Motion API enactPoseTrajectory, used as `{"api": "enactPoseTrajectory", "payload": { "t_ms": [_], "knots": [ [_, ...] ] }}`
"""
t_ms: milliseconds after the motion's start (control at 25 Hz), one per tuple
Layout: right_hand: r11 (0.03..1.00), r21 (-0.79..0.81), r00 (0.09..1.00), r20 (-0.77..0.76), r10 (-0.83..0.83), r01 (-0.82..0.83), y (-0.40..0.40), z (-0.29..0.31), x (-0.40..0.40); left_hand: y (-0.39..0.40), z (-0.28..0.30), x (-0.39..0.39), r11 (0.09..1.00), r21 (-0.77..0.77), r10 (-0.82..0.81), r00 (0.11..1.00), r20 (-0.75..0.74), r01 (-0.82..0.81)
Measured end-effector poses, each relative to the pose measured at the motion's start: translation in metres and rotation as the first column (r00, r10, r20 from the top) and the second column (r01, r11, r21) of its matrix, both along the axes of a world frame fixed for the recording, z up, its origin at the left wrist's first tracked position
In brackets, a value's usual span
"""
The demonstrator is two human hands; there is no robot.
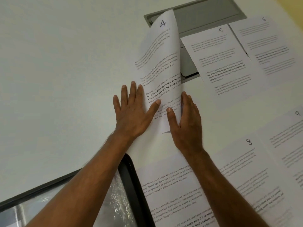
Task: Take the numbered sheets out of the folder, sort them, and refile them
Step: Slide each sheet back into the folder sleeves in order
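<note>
Sheet 4 [159,59] curls up off the white table in the middle. My left hand [133,110] lies flat with spread fingers on its lower left part, thumb on the print. My right hand [186,118] grips the sheet's lower right edge, thumb on top and fingers behind the lifted paper. Sheets 5 [219,63] and 6 [265,45] lie flat to the right, sheets 8 [242,164] and 9 [290,145] nearer me. Another printed sheet [170,190] lies under my right forearm. The black folder [129,177] with clear sleeves lies open at the lower left.
A grey recessed cable hatch [205,15] is set into the table behind sheets 4 and 5. The table's right edge shows at the top right corner.
</note>
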State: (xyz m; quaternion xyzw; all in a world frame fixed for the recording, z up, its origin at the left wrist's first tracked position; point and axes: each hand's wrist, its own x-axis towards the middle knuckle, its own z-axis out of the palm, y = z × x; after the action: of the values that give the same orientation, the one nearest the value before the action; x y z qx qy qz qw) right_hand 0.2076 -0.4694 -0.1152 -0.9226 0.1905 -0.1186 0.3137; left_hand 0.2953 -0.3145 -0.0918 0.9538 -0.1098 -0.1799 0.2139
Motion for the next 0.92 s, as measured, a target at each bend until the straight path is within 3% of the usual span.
{"api": "enactPoseTrajectory", "payload": {
  "t_ms": [160, 280, 400, 480, 560, 720, 840, 920],
  "knots": [
    [0.938, 0.335, 0.996, -0.016, -0.091, 0.091, -0.011, 0.031, 0.027, 0.010, -0.012, -0.002, 0.988, 0.125, -0.107, 0.989, 0.103, 0.094],
    [0.766, 0.620, 0.985, -0.120, -0.124, 0.172, -0.025, 0.048, 0.060, 0.010, -0.013, -0.001, 0.988, 0.120, -0.107, 0.988, 0.115, 0.093],
    [0.615, 0.778, 0.986, -0.164, 0.006, 0.126, -0.034, 0.059, 0.078, 0.011, -0.011, -0.001, 0.989, 0.113, -0.108, 0.988, 0.112, 0.095],
    [0.576, 0.809, 0.987, -0.158, 0.023, 0.116, -0.037, 0.064, 0.081, 0.011, -0.012, -0.002, 0.989, 0.111, -0.106, 0.988, 0.111, 0.094],
    [0.666, 0.735, 0.991, -0.112, -0.068, 0.128, -0.039, 0.065, 0.081, 0.011, -0.013, -0.002, 0.989, 0.118, -0.102, 0.988, 0.117, 0.089],
    [0.922, 0.335, 0.981, -0.100, -0.168, 0.192, -0.048, 0.068, 0.071, 0.012, -0.014, -0.003, 0.991, 0.094, -0.109, 0.986, 0.123, 0.098],
    [0.972, 0.133, 0.967, -0.193, -0.165, 0.192, -0.053, 0.071, 0.058, 0.020, -0.014, -0.007, 0.994, 0.059, -0.103, 0.981, 0.165, 0.095],
    [0.979, 0.079, 0.967, -0.192, -0.170, 0.188, -0.052, 0.072, 0.049, 0.028, -0.014, -0.013, 0.994, 0.046, -0.101, 0.977, 0.187, 0.094]
  ]
}}
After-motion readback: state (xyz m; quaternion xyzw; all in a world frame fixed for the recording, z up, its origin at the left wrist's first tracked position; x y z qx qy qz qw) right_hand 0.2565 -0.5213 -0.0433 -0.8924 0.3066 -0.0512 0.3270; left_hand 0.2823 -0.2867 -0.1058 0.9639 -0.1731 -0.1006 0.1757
